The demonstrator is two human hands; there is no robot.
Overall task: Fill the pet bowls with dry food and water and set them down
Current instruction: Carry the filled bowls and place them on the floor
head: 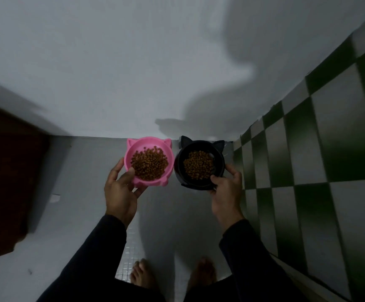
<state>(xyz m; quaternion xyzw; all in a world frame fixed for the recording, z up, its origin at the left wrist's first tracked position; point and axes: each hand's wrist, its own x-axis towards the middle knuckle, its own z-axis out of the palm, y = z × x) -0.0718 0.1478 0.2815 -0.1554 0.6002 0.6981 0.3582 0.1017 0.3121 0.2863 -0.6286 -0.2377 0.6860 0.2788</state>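
Two kibble-filled bowls: left hand grips pink bowl, right hand grips black bowl.

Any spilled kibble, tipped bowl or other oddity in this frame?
Nothing stands out. The pink cat-eared plastic bowl in the left hand and the black cat-eared bowl in the right hand both sit roughly level, brown kibble inside; none visible on the pale floor.

White wall ahead; green-and-white checkered wall at right; dark wooden door at left; tiled floor below.
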